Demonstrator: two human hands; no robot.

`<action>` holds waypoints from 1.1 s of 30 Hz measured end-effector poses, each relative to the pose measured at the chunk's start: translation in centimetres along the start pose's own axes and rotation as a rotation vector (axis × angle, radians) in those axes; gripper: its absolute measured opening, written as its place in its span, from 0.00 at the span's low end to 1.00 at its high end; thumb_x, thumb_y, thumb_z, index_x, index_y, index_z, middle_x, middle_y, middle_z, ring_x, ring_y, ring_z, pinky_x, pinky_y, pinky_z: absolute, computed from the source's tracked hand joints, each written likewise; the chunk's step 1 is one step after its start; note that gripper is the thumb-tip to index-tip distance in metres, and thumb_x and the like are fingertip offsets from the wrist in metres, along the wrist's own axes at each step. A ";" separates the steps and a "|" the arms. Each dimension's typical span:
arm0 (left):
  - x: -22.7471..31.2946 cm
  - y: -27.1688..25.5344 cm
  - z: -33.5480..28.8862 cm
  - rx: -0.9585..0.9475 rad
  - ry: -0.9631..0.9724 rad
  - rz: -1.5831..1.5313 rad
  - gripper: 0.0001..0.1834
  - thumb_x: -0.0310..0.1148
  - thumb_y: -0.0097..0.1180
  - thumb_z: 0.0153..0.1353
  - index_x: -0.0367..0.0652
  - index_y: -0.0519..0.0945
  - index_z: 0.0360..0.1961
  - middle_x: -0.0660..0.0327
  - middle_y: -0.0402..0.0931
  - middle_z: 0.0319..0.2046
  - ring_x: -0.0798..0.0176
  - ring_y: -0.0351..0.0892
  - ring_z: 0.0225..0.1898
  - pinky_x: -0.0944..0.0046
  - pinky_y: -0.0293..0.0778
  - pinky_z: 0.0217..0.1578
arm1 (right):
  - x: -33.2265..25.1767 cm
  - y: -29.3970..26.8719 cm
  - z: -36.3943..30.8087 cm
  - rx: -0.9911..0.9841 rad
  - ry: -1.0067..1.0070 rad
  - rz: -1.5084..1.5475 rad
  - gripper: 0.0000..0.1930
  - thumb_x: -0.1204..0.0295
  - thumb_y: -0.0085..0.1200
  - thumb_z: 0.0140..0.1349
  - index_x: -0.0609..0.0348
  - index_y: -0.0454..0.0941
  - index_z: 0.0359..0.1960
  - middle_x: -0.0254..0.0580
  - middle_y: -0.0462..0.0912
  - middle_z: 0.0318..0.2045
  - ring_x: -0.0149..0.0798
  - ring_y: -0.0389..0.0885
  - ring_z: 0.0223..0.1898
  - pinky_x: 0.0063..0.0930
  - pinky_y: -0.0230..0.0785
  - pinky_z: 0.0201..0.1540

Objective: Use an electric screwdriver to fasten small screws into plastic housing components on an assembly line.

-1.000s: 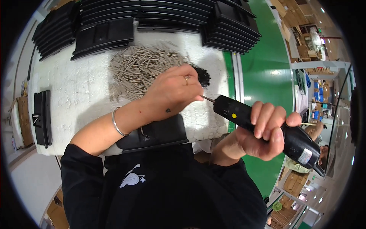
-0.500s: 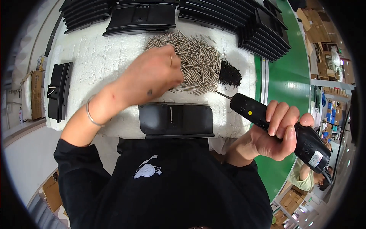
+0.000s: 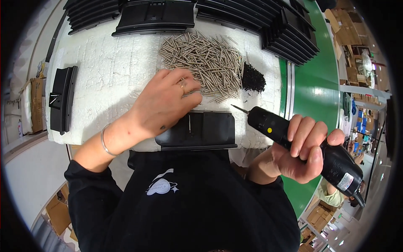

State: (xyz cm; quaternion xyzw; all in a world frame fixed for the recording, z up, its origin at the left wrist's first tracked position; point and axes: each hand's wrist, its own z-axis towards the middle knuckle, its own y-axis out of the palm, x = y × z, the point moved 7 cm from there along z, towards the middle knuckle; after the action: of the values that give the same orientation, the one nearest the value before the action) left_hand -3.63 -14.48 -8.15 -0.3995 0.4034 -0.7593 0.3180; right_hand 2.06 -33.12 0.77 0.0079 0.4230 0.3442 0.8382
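Observation:
My left hand (image 3: 168, 101) is above the near left edge of a heap of thin metal pins (image 3: 205, 63). Its fingers are curled, and whatever lies between their tips is hidden. Just below it, close to my body, lies a black plastic panel (image 3: 216, 130) with one metal pin (image 3: 189, 124) upright along its middle in the picture. My right hand (image 3: 308, 145) is wrapped round a black electric screwdriver (image 3: 268, 126). The bit points left, over the white foam surface between the heap and the panel. Tiny black screws (image 3: 254, 79) are piled beside the pins.
Stacks of black panels stand along the far edge, at left (image 3: 94, 17) and right (image 3: 289, 38), with another panel (image 3: 155, 19) between. A narrow black part (image 3: 63, 101) holding small pins sits at the left edge. A green surface (image 3: 310, 96) runs along the right.
My left hand has drawn back from over the pin heap toward the panel, and more of the heap shows. The screwdriver has shifted slightly left and down.

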 end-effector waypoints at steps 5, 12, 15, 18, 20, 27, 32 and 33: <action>1.5 -0.3 -2.4 0.144 -0.153 -0.180 0.09 0.26 0.63 0.48 0.42 0.81 0.33 0.64 0.75 0.25 0.60 0.75 0.30 0.63 0.73 0.27 | 0.9 2.6 -1.2 -0.080 0.099 0.028 0.16 0.77 0.50 0.56 0.55 0.63 0.46 0.27 0.65 0.18 0.25 0.63 0.16 0.21 0.61 0.24; 1.5 0.3 -3.3 0.239 -0.259 -0.354 0.10 0.21 0.65 0.47 0.38 0.81 0.33 0.60 0.78 0.30 0.56 0.76 0.33 0.61 0.75 0.31 | 1.9 3.1 -2.1 -0.229 0.255 0.089 0.21 0.86 0.54 0.54 0.52 0.61 0.45 0.37 0.73 0.24 0.34 0.72 0.21 0.34 0.69 0.30; 1.4 0.7 -3.6 0.222 -0.266 -0.355 0.11 0.21 0.65 0.46 0.38 0.81 0.33 0.59 0.78 0.30 0.55 0.76 0.33 0.62 0.75 0.31 | 2.3 3.3 -2.1 -0.223 0.269 0.075 0.21 0.86 0.54 0.54 0.52 0.61 0.45 0.36 0.73 0.23 0.34 0.72 0.21 0.34 0.69 0.30; 1.3 0.7 -3.7 0.252 -0.280 -0.357 0.10 0.21 0.66 0.46 0.38 0.81 0.33 0.60 0.78 0.31 0.56 0.77 0.33 0.62 0.75 0.31 | 2.8 3.4 -2.2 -0.212 0.261 0.069 0.21 0.86 0.55 0.54 0.53 0.61 0.45 0.36 0.73 0.23 0.34 0.72 0.21 0.34 0.69 0.30; 1.4 0.6 -3.7 0.262 -0.269 -0.347 0.10 0.21 0.66 0.46 0.38 0.81 0.32 0.60 0.78 0.31 0.56 0.77 0.33 0.62 0.75 0.30 | 2.9 3.3 -2.2 -0.207 0.266 0.061 0.21 0.86 0.55 0.54 0.53 0.60 0.44 0.36 0.73 0.23 0.34 0.72 0.21 0.34 0.69 0.30; 1.3 1.0 -3.9 0.277 -0.268 -0.357 0.10 0.20 0.65 0.46 0.39 0.80 0.31 0.61 0.77 0.31 0.57 0.77 0.34 0.62 0.75 0.30 | 3.2 3.4 -2.3 -0.202 0.270 0.068 0.21 0.86 0.55 0.54 0.52 0.60 0.44 0.36 0.73 0.23 0.34 0.73 0.21 0.34 0.70 0.30; 1.5 1.0 -4.0 0.292 -0.275 -0.305 0.10 0.21 0.66 0.44 0.40 0.80 0.30 0.62 0.77 0.30 0.58 0.77 0.35 0.63 0.76 0.30 | 3.3 3.6 -2.2 -0.239 0.266 0.055 0.21 0.86 0.55 0.54 0.53 0.60 0.45 0.36 0.74 0.23 0.34 0.72 0.21 0.33 0.69 0.30; 1.5 0.9 -4.0 0.293 -0.277 -0.305 0.10 0.21 0.66 0.44 0.40 0.80 0.30 0.62 0.77 0.30 0.58 0.77 0.35 0.63 0.76 0.30 | 3.3 3.7 -2.2 -0.241 0.268 0.056 0.21 0.86 0.55 0.54 0.53 0.60 0.45 0.36 0.74 0.23 0.34 0.72 0.21 0.33 0.69 0.30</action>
State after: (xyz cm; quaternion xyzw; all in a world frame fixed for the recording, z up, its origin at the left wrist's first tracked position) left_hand -7.69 -14.70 -9.88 -0.5056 0.1767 -0.7869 0.3065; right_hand -0.24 -28.99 -1.84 -0.1267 0.4861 0.4135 0.7594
